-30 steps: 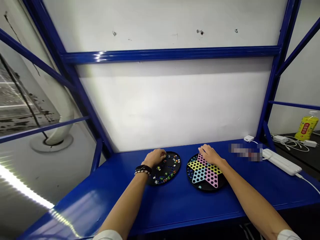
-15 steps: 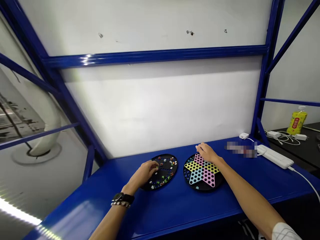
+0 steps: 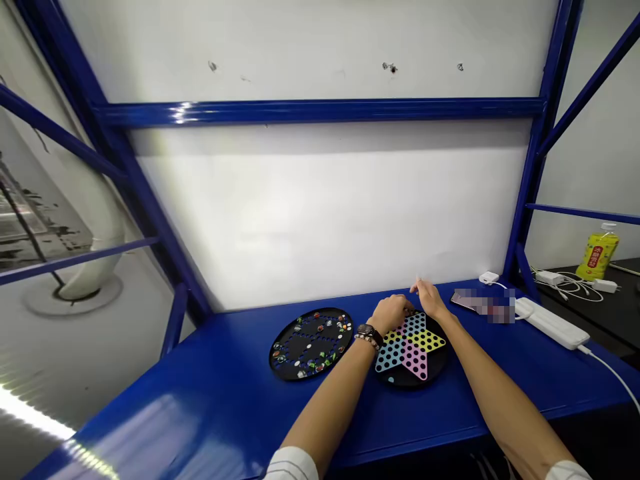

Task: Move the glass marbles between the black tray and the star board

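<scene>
A black round board (image 3: pixel 440 367) carries a star panel (image 3: pixel 417 350) of pink, yellow and light blue points with many holes. At its far left edge my left hand (image 3: pixel 391 312), with a watch and bead bracelet on the wrist, has its fingers curled down; anything between the fingertips is hidden. Just right of it, over the far rim, my right hand (image 3: pixel 428 298) is raised on its side with the fingers partly apart, and I see nothing in it. To the left lies a black round tray (image 3: pixel 287 347) with several coloured marbles (image 3: pixel 320 363) around it.
Both discs lie on a blue tabletop (image 3: pixel 225 387) against a white back panel (image 3: pixel 320 213). On the right are a partly blurred phone (image 3: pixel 467 301), a white power strip (image 3: pixel 553 323) with a cable and a small white adapter (image 3: pixel 489 277). A yellow bottle (image 3: pixel 597 253) stands beyond the blue frame.
My left hand has left the marble tray and moved right to the star board's far edge. My right hand stays near that edge, shifted slightly right. The view has shifted a little.
</scene>
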The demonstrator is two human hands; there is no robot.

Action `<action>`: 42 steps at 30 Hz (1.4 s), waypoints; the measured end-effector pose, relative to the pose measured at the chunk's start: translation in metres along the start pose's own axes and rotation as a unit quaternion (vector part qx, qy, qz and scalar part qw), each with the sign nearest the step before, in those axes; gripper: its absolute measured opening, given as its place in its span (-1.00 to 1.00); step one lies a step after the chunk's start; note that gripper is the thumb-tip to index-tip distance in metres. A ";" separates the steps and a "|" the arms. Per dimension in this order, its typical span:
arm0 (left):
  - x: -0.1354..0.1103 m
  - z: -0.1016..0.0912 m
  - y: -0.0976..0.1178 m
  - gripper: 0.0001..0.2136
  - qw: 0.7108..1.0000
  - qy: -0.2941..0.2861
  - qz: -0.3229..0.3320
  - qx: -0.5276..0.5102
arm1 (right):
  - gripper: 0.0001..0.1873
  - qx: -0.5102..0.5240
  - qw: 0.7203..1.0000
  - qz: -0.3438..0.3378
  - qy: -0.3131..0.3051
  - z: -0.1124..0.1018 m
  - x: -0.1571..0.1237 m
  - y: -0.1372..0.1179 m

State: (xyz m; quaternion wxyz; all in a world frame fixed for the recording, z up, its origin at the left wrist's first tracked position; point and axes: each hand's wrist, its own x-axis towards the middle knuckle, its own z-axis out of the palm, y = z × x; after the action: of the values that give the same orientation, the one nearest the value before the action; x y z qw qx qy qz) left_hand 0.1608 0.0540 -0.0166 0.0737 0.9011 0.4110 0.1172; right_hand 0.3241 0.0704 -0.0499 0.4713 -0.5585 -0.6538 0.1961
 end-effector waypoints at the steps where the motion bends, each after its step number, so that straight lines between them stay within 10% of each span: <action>1: -0.005 -0.004 -0.004 -0.74 1.000 -0.001 0.004 0.001 | -0.34 -0.008 1.000 0.006 -0.020 0.000 -0.002 -0.001; 9: -0.112 -0.057 -0.107 -0.58 0.991 0.055 -0.119 -0.027 | -0.63 -0.140 0.971 0.019 -0.192 0.011 -0.024 -0.018; 14: -0.161 -0.036 -0.148 -0.50 0.987 -0.006 -0.159 0.014 | -0.79 -0.197 0.962 0.006 -0.189 0.017 -0.031 -0.024; 20: -0.161 -0.013 -0.137 -0.48 0.988 0.005 -0.155 -0.026 | -0.76 -0.196 0.961 -0.012 -0.192 0.021 -0.034 -0.025; 28: -0.170 -0.039 -0.105 -0.67 0.977 0.137 -0.157 -0.031 | -0.70 -0.174 0.967 -0.004 -0.186 0.017 -0.033 -0.030; 33: -0.180 -0.041 -0.073 -0.64 0.985 0.009 -0.168 0.027 | -0.69 -0.171 0.967 0.002 -0.186 0.015 -0.033 -0.030; 42: -0.180 -0.025 -0.064 -0.56 0.991 -0.029 -0.091 0.092 | -0.71 -0.167 0.969 0.000 -0.184 0.015 -0.032 -0.027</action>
State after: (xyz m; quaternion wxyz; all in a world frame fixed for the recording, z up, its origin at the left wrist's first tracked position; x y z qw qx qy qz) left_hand -0.0069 -0.0400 -0.0345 0.0130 0.8662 0.4976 0.0451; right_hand 0.2942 0.0372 -0.0486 0.2429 -0.5837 -0.7527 0.1837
